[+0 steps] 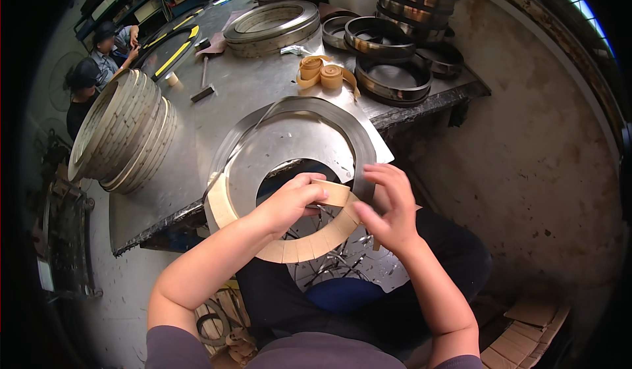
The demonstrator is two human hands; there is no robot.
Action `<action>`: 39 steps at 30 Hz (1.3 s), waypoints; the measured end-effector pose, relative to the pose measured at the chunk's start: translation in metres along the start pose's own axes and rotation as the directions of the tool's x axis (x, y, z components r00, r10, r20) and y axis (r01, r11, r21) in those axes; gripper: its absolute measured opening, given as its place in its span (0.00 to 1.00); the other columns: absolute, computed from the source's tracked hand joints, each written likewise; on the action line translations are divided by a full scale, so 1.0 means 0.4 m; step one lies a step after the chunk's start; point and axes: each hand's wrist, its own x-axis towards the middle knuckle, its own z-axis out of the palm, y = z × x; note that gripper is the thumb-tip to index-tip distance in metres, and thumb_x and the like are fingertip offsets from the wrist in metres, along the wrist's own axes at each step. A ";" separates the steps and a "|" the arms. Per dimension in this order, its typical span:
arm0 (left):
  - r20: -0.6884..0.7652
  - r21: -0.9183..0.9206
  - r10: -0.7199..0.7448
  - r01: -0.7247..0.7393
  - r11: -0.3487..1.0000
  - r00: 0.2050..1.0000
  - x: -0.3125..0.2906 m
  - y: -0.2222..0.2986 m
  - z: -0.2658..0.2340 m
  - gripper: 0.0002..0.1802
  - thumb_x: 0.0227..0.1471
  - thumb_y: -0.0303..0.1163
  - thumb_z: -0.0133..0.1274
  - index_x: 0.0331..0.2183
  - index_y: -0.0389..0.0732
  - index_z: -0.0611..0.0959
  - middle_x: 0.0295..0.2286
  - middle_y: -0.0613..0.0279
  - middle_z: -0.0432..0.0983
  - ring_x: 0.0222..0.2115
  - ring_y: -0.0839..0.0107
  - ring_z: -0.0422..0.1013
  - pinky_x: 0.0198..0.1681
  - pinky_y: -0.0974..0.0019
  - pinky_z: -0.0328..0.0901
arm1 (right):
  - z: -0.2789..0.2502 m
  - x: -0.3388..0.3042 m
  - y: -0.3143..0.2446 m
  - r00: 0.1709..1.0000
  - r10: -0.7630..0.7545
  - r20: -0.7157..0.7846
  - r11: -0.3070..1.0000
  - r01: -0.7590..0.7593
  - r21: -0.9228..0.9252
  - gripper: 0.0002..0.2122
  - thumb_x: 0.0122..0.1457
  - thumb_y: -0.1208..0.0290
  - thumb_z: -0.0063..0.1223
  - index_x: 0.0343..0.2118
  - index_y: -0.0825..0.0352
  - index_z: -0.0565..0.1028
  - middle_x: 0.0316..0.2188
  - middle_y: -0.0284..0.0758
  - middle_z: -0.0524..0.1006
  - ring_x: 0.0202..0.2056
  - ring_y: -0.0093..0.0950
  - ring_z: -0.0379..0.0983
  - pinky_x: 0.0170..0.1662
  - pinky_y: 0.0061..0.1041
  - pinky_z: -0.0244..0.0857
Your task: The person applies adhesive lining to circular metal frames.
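A large flat metal ring (364,146) lies at the table's near edge, its front part jutting out over my lap. Tan paper tape (299,249) covers the front stretch in overlapping pieces; the far part shows bare grey metal. My left hand (297,198) reaches through the ring's middle and pinches a tan tape strip (334,193) at the inner rim. At the ring's right side, my right hand (393,211) has its fingers apart and slightly blurred, the thumb close to the taped surface. Whether the thumb touches it, I cannot tell.
Rolls of tan tape (331,76) sit beyond the ring, near a hammer (203,91). Stacked rings (122,135) stand on the left, shiny metal rings (393,79) at the back right. Two people (99,66) are at the far left. A wall (526,138) bounds the right.
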 end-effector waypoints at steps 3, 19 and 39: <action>-0.050 -0.015 -0.059 0.059 0.998 0.997 0.022 -0.006 -0.003 0.27 0.53 0.31 0.44 0.55 0.35 0.67 0.46 0.54 0.69 0.47 0.65 0.67 0.51 0.59 0.62 | 0.007 -0.120 0.091 0.816 0.576 0.047 0.784 -0.568 0.251 0.16 0.48 0.77 0.54 0.42 0.71 0.72 0.38 0.39 0.75 0.44 0.32 0.71 0.49 0.29 0.63; 0.491 -0.312 -0.089 0.270 0.911 0.867 0.058 -0.003 0.047 0.41 0.57 0.62 0.38 0.56 0.35 0.63 0.49 0.55 0.70 0.49 0.67 0.69 0.53 0.64 0.63 | -0.141 0.025 0.027 0.934 0.225 0.278 0.974 -0.225 -0.032 0.15 0.36 0.75 0.63 0.31 0.66 0.78 0.29 0.36 0.77 0.34 0.34 0.74 0.38 0.31 0.68; 0.455 -0.420 -0.040 0.254 0.871 0.890 0.069 -0.029 0.059 0.31 0.54 0.55 0.52 0.48 0.39 0.74 0.39 0.64 0.74 0.39 0.77 0.71 0.42 0.70 0.66 | 0.240 0.402 0.180 0.822 0.163 0.545 0.908 0.090 -0.408 0.30 0.43 0.66 0.64 0.52 0.67 0.68 0.44 0.44 0.75 0.47 0.39 0.71 0.51 0.33 0.64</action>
